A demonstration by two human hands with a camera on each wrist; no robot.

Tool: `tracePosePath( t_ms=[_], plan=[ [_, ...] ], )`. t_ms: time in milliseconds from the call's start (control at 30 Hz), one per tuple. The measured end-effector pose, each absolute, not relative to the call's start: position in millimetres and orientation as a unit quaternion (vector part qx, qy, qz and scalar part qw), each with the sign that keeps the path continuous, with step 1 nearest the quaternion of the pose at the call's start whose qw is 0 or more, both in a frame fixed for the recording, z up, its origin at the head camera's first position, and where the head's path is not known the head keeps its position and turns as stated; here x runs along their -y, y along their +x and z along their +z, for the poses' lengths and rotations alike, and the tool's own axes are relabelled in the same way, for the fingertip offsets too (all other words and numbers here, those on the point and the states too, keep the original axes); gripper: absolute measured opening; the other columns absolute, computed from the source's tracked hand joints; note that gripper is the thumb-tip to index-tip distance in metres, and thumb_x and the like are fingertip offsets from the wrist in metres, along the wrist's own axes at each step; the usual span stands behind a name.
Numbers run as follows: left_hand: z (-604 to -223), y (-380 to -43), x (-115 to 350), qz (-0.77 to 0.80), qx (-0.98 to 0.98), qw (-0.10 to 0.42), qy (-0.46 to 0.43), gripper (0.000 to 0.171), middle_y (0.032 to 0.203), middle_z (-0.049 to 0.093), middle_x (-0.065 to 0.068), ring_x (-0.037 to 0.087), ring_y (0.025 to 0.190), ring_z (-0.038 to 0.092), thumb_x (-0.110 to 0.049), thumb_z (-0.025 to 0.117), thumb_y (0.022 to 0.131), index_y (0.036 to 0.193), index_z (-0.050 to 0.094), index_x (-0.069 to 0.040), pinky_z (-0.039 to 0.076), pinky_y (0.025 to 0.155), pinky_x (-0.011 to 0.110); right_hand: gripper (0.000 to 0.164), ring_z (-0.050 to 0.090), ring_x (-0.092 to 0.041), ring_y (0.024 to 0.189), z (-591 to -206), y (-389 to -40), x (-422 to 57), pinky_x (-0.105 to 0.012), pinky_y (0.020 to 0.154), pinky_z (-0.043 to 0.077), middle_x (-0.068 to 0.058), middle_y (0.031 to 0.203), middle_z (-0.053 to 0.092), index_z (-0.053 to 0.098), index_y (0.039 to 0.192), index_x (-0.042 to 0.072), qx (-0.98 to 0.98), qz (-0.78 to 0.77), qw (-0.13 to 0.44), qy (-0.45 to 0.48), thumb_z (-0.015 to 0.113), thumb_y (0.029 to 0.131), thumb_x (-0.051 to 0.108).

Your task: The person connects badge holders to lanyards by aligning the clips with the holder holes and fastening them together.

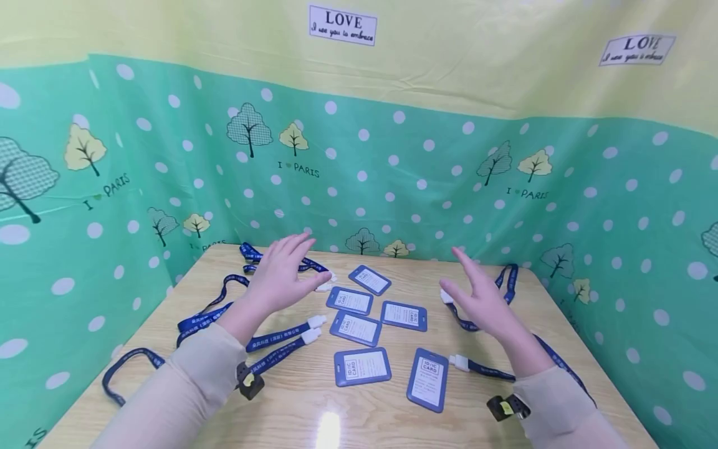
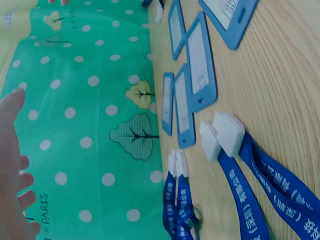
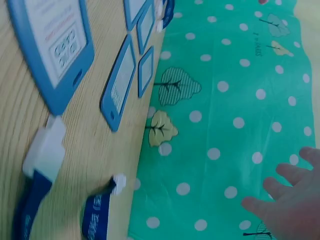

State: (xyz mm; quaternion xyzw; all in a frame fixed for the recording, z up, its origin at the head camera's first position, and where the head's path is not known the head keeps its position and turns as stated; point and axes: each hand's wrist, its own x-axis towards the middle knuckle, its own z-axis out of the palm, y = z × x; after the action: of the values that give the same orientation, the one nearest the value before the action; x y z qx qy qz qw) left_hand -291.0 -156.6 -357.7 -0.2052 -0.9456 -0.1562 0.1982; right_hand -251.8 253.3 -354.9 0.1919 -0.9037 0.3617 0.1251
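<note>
Both hands hover over a wooden table with nothing in them. My left hand (image 1: pixel 283 272) has its fingers extended, above blue printed lanyards (image 1: pixel 278 337) with white plastic clips (image 1: pixel 316 322). Likewise raised, my right hand (image 1: pixel 477 296) holds its fingers straight over the right-hand lanyards (image 1: pixel 490 371). Between the hands lie several blue ID card holders with white inserts: one upright holder (image 1: pixel 428 380) at the front right, a sideways holder (image 1: pixel 362 366) beside it, and others behind, such as the rearmost holder (image 1: pixel 369 280). A white clip (image 3: pixel 45 147) lies close by the upright holder in the right wrist view.
Green and yellow patterned cloth (image 1: pixel 359 156) hangs around the back and both sides of the table (image 1: pixel 269 418). More lanyards (image 1: pixel 204 319) lie looped at the left edge, and another lanyard (image 1: pixel 510 284) lies at the back right. Each wrist wears a black strap device (image 1: pixel 249 380).
</note>
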Motion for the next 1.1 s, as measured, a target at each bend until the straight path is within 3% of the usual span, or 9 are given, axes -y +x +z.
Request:
tracePosePath(
  t_ms=[167,400,733,1100],
  plan=[
    [-356,-286,155,-0.189,0.941,0.193,-0.204,0.095,0.166,0.027,0.005,0.034,0.150,0.025,-0.079,0.047,0.090,0.156,0.039,-0.012,0.017,0.122,0.059,0.069,0.020,-0.036,0.152,-356,-254,-251,-0.063,0.118,0.023,-0.011,0.168,0.019,0.016,0.164,0.019,0.863,0.461,0.092,0.185,0.049,0.108,0.040],
    [-358,-277,152,-0.236,0.938,0.171,-0.187,0.080,0.162,0.034,0.008,0.037,0.148,0.031,-0.061,0.062,0.094,0.155,0.042,-0.013,0.028,0.117,0.062,0.068,0.028,-0.037,0.149,-360,-257,-244,-0.058,0.117,0.030,-0.016,0.165,0.025,0.018,0.163,0.012,0.801,0.571,0.056,0.170,0.046,0.108,0.041],
    [-367,-271,147,-0.263,0.937,0.149,-0.174,0.069,0.155,0.045,0.010,0.036,0.143,0.038,-0.055,0.063,0.097,0.151,0.049,-0.015,0.034,0.114,0.060,0.071,0.041,-0.038,0.141,-368,-259,-229,-0.047,0.109,0.045,-0.016,0.159,0.034,0.021,0.160,0.007,0.748,0.649,0.013,0.138,0.054,0.106,0.039],
    [-380,-265,145,-0.272,0.945,0.108,-0.145,0.064,0.150,0.050,0.011,0.038,0.137,0.046,-0.052,0.066,0.095,0.146,0.054,-0.015,0.042,0.108,0.061,0.070,0.049,-0.036,0.135,-386,-264,-205,-0.045,0.105,0.050,-0.017,0.155,0.039,0.030,0.157,0.008,0.734,0.670,-0.021,0.109,0.065,0.101,0.033]
  ],
)
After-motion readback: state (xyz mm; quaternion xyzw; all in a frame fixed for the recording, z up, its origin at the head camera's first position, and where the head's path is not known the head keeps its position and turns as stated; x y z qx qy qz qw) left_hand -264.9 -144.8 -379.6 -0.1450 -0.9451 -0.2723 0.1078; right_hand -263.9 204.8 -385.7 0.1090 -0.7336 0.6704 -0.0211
